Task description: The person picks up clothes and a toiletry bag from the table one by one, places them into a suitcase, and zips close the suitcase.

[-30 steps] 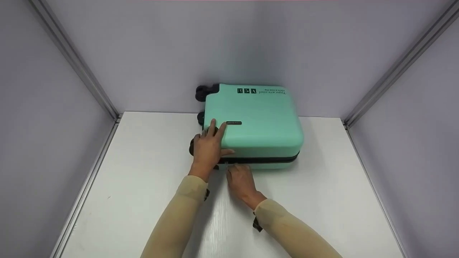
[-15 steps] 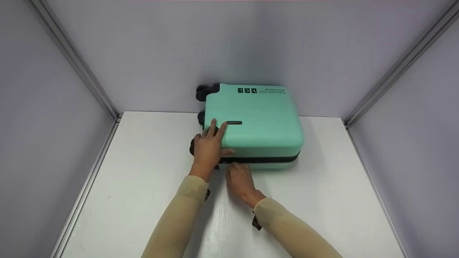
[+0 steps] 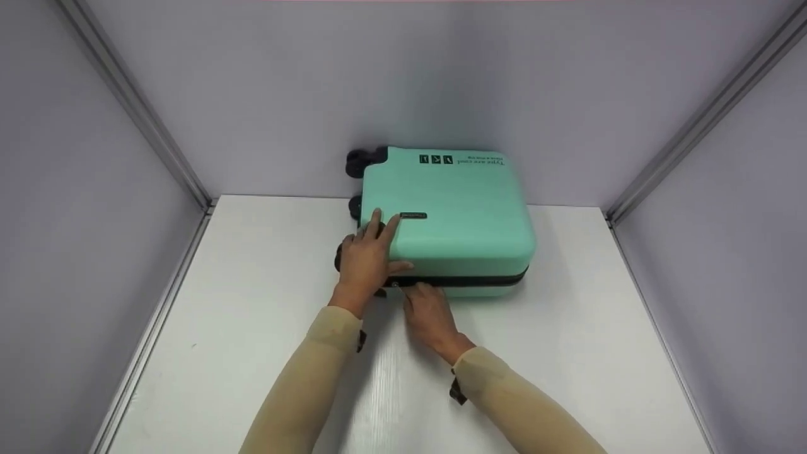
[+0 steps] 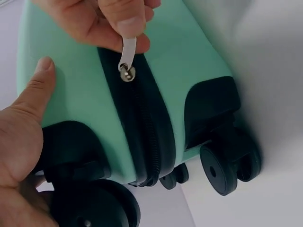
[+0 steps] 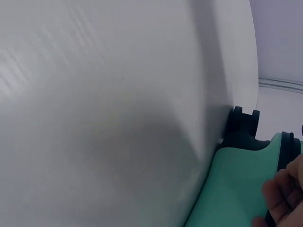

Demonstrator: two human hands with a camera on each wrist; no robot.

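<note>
A mint-green hard-shell suitcase [image 3: 451, 202] lies flat on the white table. My left hand [image 3: 364, 261] rests on its wheeled corner, fingers extended over the top shell and thumb along the side. With thumb and fingers, my right hand [image 3: 430, 315] pinches a silver zipper pull [image 4: 128, 49] at the front side. The pull hangs from a metal slider [image 4: 127, 74] on the black zipper [image 4: 144, 118], close to the wheel end. Black wheels [image 4: 220, 168] show in the left wrist view. The right wrist view catches only some curled fingers of the right hand [image 5: 286, 196] beside the zipper band.
Grey panels [image 3: 403, 75] rise behind and on both sides of the table [image 3: 265, 271], with metal rails [image 3: 135, 120] at the corners. The suitcase's far side stands close to the back panel.
First the right hand and zipper pull shift slightly left, then the hand moves a little right, the pull now slanting toward it. The left hand stays on the suitcase, which barely moves.
</note>
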